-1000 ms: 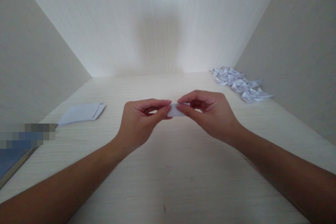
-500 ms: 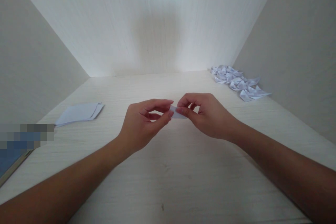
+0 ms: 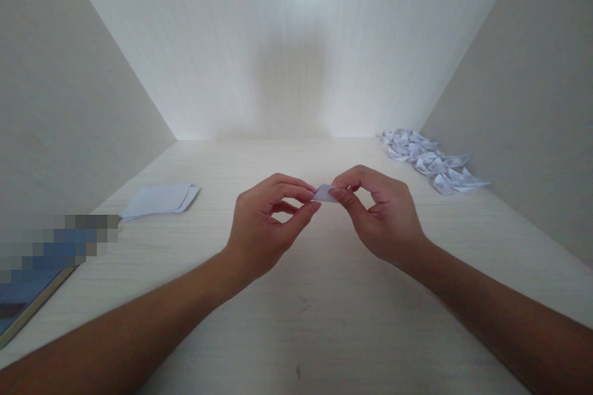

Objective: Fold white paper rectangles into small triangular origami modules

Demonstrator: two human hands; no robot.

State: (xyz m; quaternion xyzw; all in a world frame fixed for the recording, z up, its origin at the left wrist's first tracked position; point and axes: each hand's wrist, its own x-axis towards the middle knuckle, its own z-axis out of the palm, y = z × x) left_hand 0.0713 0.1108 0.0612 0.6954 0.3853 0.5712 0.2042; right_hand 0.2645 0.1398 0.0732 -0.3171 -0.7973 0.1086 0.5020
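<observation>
A small folded piece of white paper (image 3: 323,193) is held above the pale wooden desk (image 3: 301,321), near the middle of the view. My left hand (image 3: 269,222) pinches its left end between thumb and fingers. My right hand (image 3: 380,213) pinches its right end, fingertips pressed together on it. Only a small pointed part of the paper shows between the fingertips; the other parts are hidden by my fingers.
A small stack of flat white paper sheets (image 3: 160,200) lies at the left. A heap of folded white paper pieces (image 3: 433,160) lies at the back right by the side wall. A blue book (image 3: 28,290) sits at the left edge. Walls enclose the desk on three sides.
The paper between my fingers has become smaller and more pointed, from a wider strip to a small tip. Both hands stayed pinched on it, shifting slightly right in view.
</observation>
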